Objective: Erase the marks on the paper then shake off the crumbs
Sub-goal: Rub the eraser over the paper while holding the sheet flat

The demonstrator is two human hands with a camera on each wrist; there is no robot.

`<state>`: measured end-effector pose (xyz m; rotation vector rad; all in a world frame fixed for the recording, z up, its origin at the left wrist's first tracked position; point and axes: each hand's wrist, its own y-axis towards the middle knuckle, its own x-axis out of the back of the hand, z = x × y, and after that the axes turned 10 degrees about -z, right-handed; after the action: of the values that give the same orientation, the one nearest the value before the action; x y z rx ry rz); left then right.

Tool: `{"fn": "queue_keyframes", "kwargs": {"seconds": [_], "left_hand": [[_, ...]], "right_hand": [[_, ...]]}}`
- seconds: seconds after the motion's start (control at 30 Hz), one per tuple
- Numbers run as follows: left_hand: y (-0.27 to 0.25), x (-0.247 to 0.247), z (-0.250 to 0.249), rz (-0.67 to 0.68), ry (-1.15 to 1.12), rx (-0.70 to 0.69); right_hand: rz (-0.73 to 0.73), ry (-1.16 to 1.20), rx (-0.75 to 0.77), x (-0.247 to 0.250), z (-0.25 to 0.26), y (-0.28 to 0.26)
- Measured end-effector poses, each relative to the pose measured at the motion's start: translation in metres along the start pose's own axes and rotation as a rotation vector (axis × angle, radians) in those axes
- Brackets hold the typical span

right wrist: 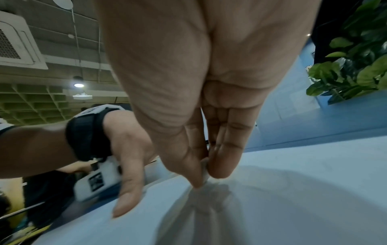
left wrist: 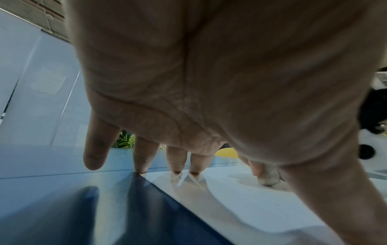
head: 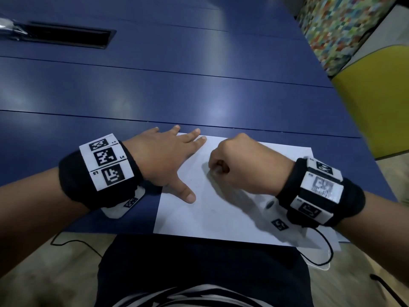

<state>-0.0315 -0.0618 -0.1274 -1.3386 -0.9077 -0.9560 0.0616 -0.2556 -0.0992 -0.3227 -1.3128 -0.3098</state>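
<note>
Blue table [head: 155,85]; L hand [head: 163,156] flat on paper [head: 221,207]; R hand [head: 241,162] pinches eraser [right wrist: 206,172].

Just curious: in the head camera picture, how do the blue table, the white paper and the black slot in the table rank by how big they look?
1. blue table
2. white paper, partly under both hands
3. black slot, though it lies farther off, so its true size is unsure.

Paper [head: 232,209] lies flat on the surface [head: 155,89], at its near edge. Left hand [head: 163,156] rests spread across the paper's far-left corner, outer fingers on the surface. Right hand [head: 245,165], to its right, meets the paper's middle. Slot [head: 66,36] far left; chair [head: 376,103] right of the surface.
</note>
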Motion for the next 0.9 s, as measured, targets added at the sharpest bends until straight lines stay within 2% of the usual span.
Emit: {"fn": "queue_keyframes", "kwargs": {"seconds": [0.07, 0.2, 0.37, 0.5, 0.57, 0.67, 0.83, 0.9], "left_hand": [[-0.001, 0.0, 0.0, 0.002, -0.002, 0.004], [-0.002, 0.001, 0.001, 0.003, -0.025, 0.013], [-0.001, -0.001, 0.001, 0.005, -0.017, 0.006], [-0.001, 0.0, 0.001, 0.004, -0.024, 0.015], [-0.001, -0.001, 0.001, 0.001, -0.024, 0.013], [-0.001, -0.001, 0.001, 0.0, -0.018, 0.007], [-0.002, 0.0, 0.001, 0.006, -0.021, 0.013], [-0.001, 0.0, 0.001, 0.007, -0.016, 0.012]], "right_hand": [[0.006, -0.022, -0.001, 0.003, -0.006, 0.002], [-0.096, -0.007, -0.131, 0.011, -0.031, 0.008], [0.023, 0.002, 0.002, 0.002, -0.006, -0.004], [-0.086, -0.018, -0.095, 0.009, -0.033, 0.007], [-0.077, -0.039, -0.058, 0.003, -0.027, 0.004], [0.012, -0.008, 0.005, -0.003, -0.01, -0.006], [-0.115, -0.002, -0.072, 0.003, -0.034, 0.0], [-0.088, -0.013, -0.031, -0.002, -0.024, -0.004]]}}
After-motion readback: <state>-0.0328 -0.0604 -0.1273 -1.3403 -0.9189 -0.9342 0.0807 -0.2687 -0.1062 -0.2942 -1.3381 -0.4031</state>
